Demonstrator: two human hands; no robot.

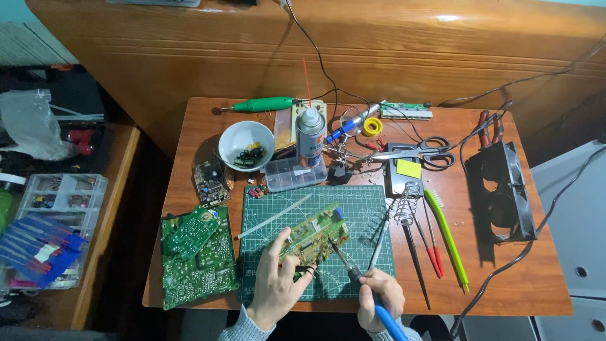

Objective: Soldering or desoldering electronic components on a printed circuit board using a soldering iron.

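On the green cutting mat [353, 208], near its front edge, a yellow-green circuit board [314, 234] sits tilted. Left hand [276, 278] grips its near-left edge, fingers closed around it. Right hand [380, 298], just right of the board, is closed on a blue-handled soldering iron [360, 278], tip touching the board's near-right edge. Larger green boards [197, 252] lie further left.

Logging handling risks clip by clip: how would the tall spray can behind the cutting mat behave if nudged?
The spray can stands upright, tall and narrow, so it would probably tip rather than slide. Once down, its round body would likely roll. The thin red straw on its nozzle looks flexible and easily bent.
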